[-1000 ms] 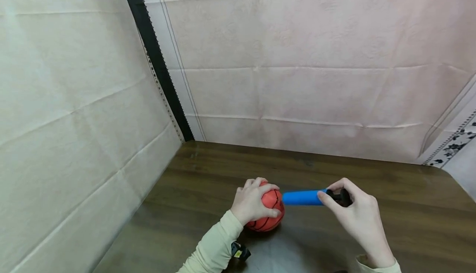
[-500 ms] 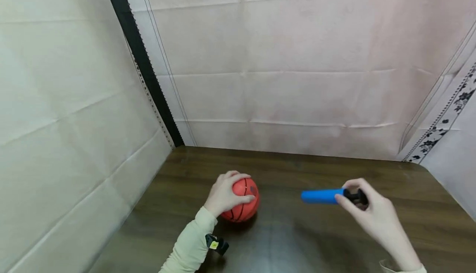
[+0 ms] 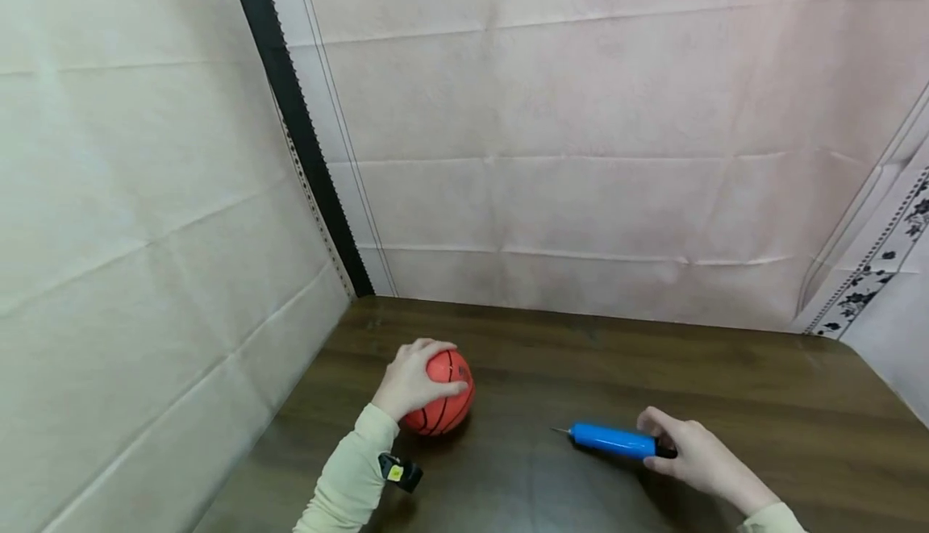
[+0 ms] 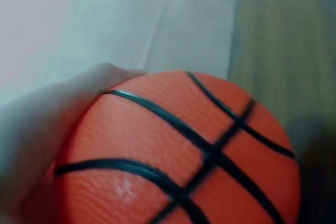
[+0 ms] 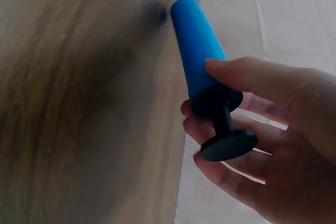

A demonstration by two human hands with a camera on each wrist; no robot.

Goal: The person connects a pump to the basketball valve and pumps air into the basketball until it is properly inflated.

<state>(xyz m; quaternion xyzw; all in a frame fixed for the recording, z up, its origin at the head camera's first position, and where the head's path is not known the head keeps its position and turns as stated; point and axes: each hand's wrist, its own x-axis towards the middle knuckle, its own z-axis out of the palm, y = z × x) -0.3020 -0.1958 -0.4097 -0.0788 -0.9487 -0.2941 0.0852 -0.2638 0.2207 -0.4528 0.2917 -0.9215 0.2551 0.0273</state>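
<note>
An orange-red basketball (image 3: pixel 452 401) with black lines sits on the table, left of the middle. My left hand (image 3: pixel 410 381) grips it from its left side, thumb in front and fingers over the top. Its surface fills much of the left wrist view. To the right, my right hand (image 3: pixel 700 456) holds a blue ball pump (image 3: pixel 613 441) at its black handle end. In the right wrist view the thumb lies on the pump's blue barrel (image 5: pixel 195 40), fingers behind it. A thin needle (image 3: pixel 560 430) points left from the pump, apart from the ball.
The brown wood-grain table (image 3: pixel 508 501) extends around both hands. Pale creased cloth (image 3: pixel 581 154) hangs behind it, and more cloth (image 3: pixel 145 315) stands along the left edge. A black device (image 3: pixel 401 472) is strapped at the left wrist.
The pump, earlier up against the ball, has come away to the right and then lower towards the table, its needle now visible. My left hand and the basketball have shifted left.
</note>
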